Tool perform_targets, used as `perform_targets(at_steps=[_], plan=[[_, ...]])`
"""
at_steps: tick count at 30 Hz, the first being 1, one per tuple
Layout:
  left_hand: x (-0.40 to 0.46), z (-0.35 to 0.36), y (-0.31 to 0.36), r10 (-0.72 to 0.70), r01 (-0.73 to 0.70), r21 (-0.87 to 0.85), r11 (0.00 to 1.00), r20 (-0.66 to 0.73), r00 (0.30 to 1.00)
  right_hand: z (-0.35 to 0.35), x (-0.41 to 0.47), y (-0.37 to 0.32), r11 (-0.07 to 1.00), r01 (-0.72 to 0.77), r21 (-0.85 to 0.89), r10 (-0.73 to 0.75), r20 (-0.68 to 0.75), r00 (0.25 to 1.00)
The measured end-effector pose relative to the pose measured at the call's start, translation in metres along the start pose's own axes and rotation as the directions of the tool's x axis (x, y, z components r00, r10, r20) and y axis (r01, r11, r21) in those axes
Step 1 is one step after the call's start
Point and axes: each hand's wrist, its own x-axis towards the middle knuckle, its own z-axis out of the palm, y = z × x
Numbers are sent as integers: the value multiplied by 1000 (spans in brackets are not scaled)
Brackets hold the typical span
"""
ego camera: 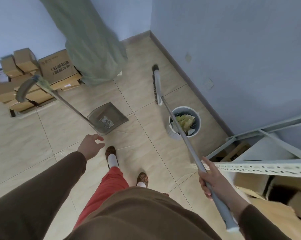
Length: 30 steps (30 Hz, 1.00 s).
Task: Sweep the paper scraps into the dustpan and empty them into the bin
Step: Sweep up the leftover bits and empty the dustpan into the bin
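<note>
A grey dustpan [110,113] sits on the tiled floor with paper scraps [106,122] inside it. Its long handle [63,99] leans up to the left, ending in a curved grip. My left hand [91,147] hovers open just below the pan, touching nothing. My right hand [210,181] is shut on the grey broom handle [184,135]. The broom head [156,84] is lifted over the floor near the right wall. A white bin [197,122] holding yellow and white paper stands under the broom handle.
Stacked cardboard boxes [58,66] line the back left wall beside a hanging green curtain [92,49]. A metal shelf frame [260,167] with boxes stands at the right. My feet [111,156] are on the tiles below the dustpan.
</note>
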Motion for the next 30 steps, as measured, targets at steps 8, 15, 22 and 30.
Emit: perform_targets(at_steps=[8, 15, 22, 30], plan=[[-6, 18, 28, 58, -62, 53, 997, 74, 996, -96, 70, -10, 988, -62, -139, 27, -246, 969], [-27, 22, 32, 124, -136, 90, 987, 130, 984, -119, 181, 8, 883, -278, -377, 163, -309, 937], [-46, 13, 2, 83, -102, 121, 987, 154, 985, -73, 189, 64, 901, -395, -181, 341, -267, 901], [-72, 8, -38, 73, -84, 74, 994, 140, 987, 85, 147, 77, 873, -349, 340, 435, -223, 872]])
